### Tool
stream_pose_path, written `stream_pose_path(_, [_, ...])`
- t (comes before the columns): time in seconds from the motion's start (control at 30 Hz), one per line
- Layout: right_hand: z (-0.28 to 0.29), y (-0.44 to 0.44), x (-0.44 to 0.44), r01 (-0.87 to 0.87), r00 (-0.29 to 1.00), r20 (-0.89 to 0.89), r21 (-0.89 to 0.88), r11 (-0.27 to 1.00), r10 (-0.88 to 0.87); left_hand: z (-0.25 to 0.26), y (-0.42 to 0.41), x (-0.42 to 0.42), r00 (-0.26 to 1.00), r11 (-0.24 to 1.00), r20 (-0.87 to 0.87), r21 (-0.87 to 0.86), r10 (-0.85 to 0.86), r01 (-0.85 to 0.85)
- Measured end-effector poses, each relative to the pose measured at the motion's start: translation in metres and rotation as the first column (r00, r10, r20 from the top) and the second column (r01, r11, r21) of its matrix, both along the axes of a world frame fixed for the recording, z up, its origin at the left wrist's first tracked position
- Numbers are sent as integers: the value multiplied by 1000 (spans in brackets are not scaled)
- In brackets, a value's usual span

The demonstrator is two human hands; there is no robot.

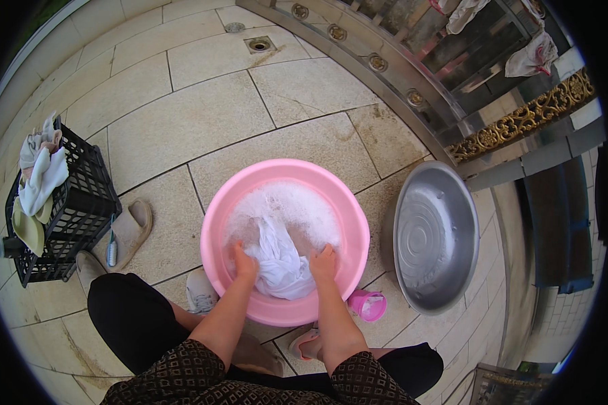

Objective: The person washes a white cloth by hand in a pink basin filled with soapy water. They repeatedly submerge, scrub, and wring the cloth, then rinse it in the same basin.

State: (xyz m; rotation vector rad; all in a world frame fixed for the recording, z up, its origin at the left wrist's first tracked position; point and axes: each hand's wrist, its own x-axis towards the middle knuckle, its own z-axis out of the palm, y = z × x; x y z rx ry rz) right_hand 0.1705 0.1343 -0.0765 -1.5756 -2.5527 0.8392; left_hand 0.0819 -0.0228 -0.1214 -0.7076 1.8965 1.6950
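Observation:
A pink plastic basin [285,318] stands on the tiled floor before me, holding sudsy water [304,202]. A white cloth [282,271] lies bunched and wet in it, partly under the foam. My left hand [244,262] is at the cloth's left side, its fingertips dipping into the suds. On the right side, my right hand [323,263] is close to the cloth's edge, fingers bent and partly in the water. Whether either hand grips the cloth cannot be made out. A small pink cup [368,305] with something white inside touches the floor by the basin's lower right rim.
Right of the basin, a grey metal tub [435,238] stands tilted. At left, a black plastic crate [83,202] bears cloths [43,172]; slippers [131,233] and a brush [112,252] are beside it. A white shoe [200,292] is near the basin. A floor drain [260,45] lies farther off.

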Motion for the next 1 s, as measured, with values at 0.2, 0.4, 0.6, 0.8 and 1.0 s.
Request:
stream_pose_path(0.2, [3, -43, -18, -244, 970, -119, -480, 843, 213, 43, 18, -9, 853, 898, 513, 413, -91, -152])
stream_pose_path(0.4, [83, -95, -31, -331, 940, -192, -311, 891, 282, 31, 6, -5, 902, 770, 427, 597, -66, -226])
stream_pose_path(0.6, [56, -39, -18, -267, 956, 83, -147, 952, 281, 61, 36, -5, 781, 926, 501, 147, -373, 348])
stream_pose_path(0.8, [49, -26, 8, -25, 742, -554, -585, 811, -377, 85, 28, -8, 606, 671, -338, -116, -720, 732])
stream_pose_path(1.0, [87, -21, 10, -195, 211, -308, -943, 269, -928, 90, 22, -47, 908, 938, -243, -28, -342, 346])
